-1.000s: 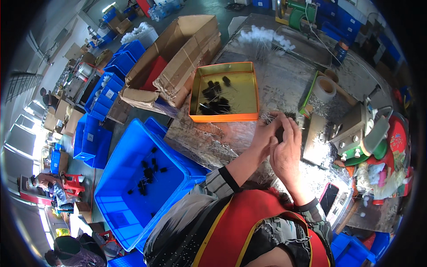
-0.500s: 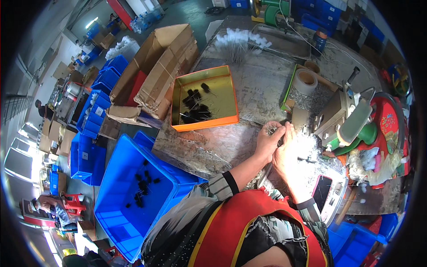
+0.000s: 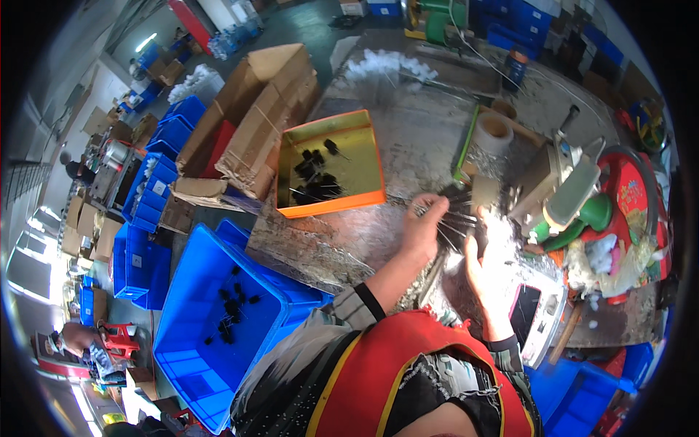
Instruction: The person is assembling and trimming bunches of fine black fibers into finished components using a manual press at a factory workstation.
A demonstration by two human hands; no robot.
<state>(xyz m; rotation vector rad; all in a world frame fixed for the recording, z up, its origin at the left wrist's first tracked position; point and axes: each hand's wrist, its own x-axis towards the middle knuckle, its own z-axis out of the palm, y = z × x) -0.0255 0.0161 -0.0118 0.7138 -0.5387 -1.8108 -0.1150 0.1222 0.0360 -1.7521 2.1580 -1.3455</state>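
Observation:
My left hand (image 3: 421, 231) is closed round a loose bunch of thin metal wires (image 3: 457, 223), whose ends fan out to the right from the fingers. Close to those wire ends is my right hand (image 3: 486, 273), its thumb and fingers apart, partly washed out by bright light. No thing shows clearly in it. Just right of the hands stands a small bench machine (image 3: 550, 186) with a green part. To the left, an orange-rimmed tin box (image 3: 349, 202) contains several small black brushes (image 3: 320, 186) on wire stems.
A large blue crate (image 3: 193, 357) at left holds more black brushes. Behind it stand cardboard boxes (image 3: 255, 124). White-tipped wires (image 3: 386, 67) lie at the table's far side. A tape roll (image 3: 494, 131) rests in a green-edged tray; a phone (image 3: 525, 313) lies near my right forearm.
My hands, together before, have moved apart; the right one has opened and come lower. The wires now show spread out between them. My left hand has shifted slightly left.

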